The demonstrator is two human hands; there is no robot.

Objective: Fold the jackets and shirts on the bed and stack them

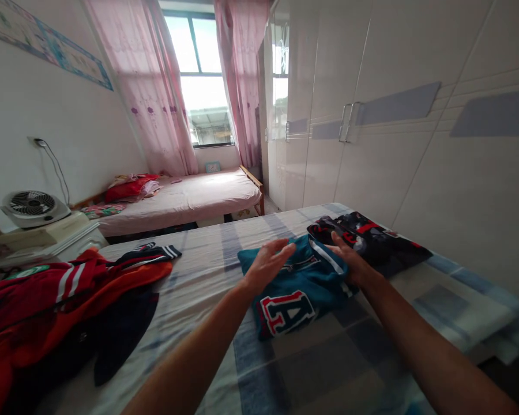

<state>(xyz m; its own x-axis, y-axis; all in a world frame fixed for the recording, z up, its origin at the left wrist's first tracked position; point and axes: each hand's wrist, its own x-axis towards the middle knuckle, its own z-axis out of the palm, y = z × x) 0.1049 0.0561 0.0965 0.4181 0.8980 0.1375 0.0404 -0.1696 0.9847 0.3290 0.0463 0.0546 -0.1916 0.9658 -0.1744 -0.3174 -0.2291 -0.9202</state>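
Note:
A teal sweatshirt with a short zip, a white stripe and a red-and-navy letter A patch lies folded on the bed in front of me. My left hand is above its left part, fingers stretched out and holding nothing. At its right side is my right hand, thumb apart from the fingers; it looks open, beside or touching the fabric. Just beyond the right hand lies a folded black garment with red markings.
A pile of red, orange and dark clothes spreads over the left of the checked bedsheet. Farther back are a fan on a cabinet, a second bed below the window, and a tall white wardrobe along the right.

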